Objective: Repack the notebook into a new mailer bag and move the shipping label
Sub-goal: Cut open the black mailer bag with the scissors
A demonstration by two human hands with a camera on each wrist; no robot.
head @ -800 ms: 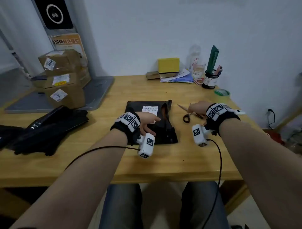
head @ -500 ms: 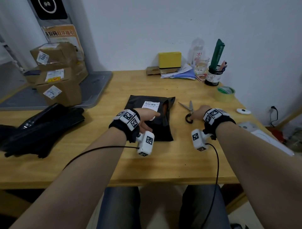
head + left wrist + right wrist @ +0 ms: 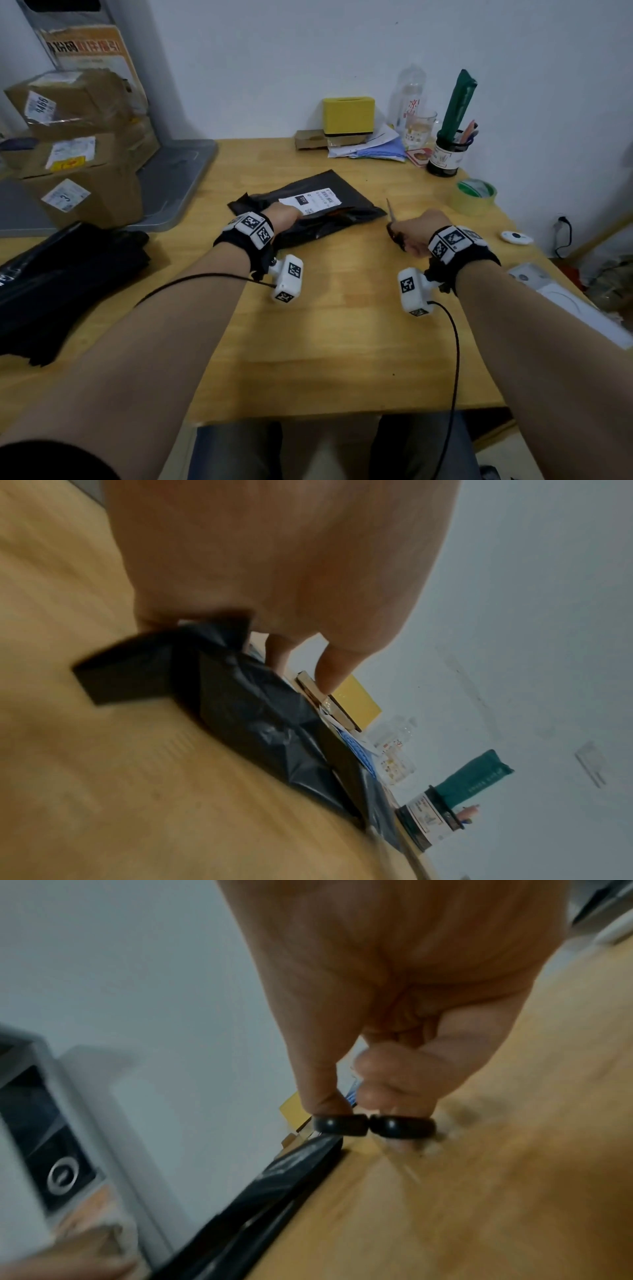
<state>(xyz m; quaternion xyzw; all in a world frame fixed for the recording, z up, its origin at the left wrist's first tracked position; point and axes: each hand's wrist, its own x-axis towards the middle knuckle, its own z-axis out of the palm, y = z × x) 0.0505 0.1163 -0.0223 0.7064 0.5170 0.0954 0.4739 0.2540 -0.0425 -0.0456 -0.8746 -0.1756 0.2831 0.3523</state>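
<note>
A black mailer bag lies slanted on the middle of the wooden table, with a white shipping label on top. My left hand grips the bag's left end; in the left wrist view the crumpled bag bunches up into the palm, with fingertips on its top. My right hand holds black-handled scissors just right of the bag, blades pointing away. In the right wrist view my thumb and fingers sit in the handle rings. The notebook is hidden.
A pile of black mailer bags lies at the left, with labelled cardboard boxes behind it. A tape roll, pen cup, yellow box and papers line the back right. A small white device lies at the right.
My right hand has taken the scissors off the table and raised them. My left hand has shifted to the bag's left end, and the bag has turned to lie slanted.
</note>
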